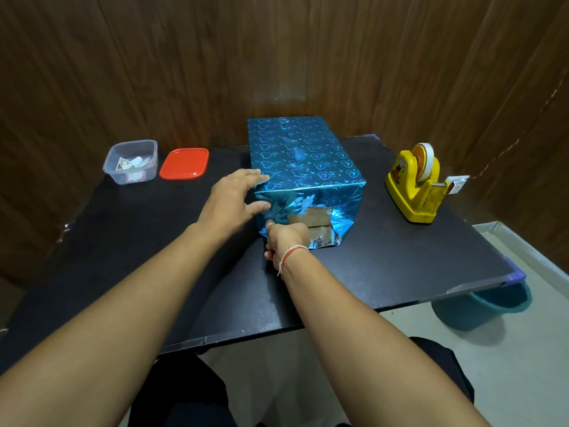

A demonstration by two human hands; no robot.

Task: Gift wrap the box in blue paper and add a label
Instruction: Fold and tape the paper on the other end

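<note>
Left fingers [260, 180] straight against blue-wrapped box [303, 155], right fingers [270, 252] pinching its paper; small papers in lidless tub [131, 161]

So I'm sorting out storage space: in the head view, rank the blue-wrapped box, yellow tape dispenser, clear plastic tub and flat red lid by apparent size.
1. Blue-wrapped box, clearly largest.
2. Yellow tape dispenser.
3. Clear plastic tub and flat red lid: alike in footprint, so not ranked; the tub stands taller.
</note>
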